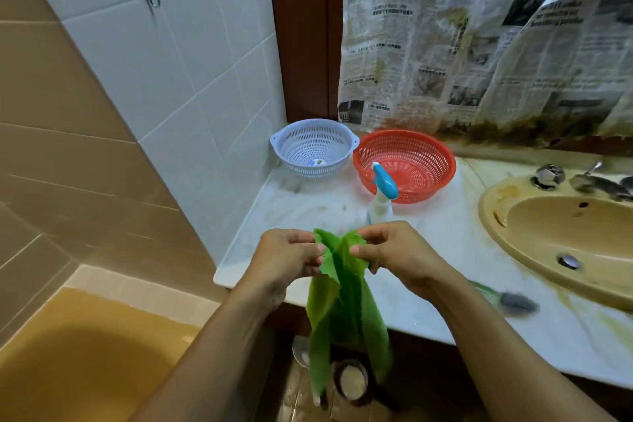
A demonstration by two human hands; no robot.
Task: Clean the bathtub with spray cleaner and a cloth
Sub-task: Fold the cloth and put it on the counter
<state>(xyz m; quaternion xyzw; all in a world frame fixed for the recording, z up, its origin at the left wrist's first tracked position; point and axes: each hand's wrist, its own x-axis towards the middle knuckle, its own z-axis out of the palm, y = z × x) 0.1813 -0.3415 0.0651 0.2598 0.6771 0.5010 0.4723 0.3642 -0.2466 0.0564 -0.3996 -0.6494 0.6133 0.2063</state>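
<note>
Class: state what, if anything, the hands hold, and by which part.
Both the left hand and the right hand pinch the green cloth by its upper edge, side by side; the rest hangs loose below.

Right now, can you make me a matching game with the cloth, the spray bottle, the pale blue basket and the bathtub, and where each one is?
Things:
1 cloth
2 spray bottle
3 pale blue basket
4 bathtub

Places:
A in the corner by the white tiles
B beige, at the lower left
C pinched by the left hand and right hand
D standing on the counter in front of the red basket

Pairs: 1-C, 2-D, 3-A, 4-B.
</note>
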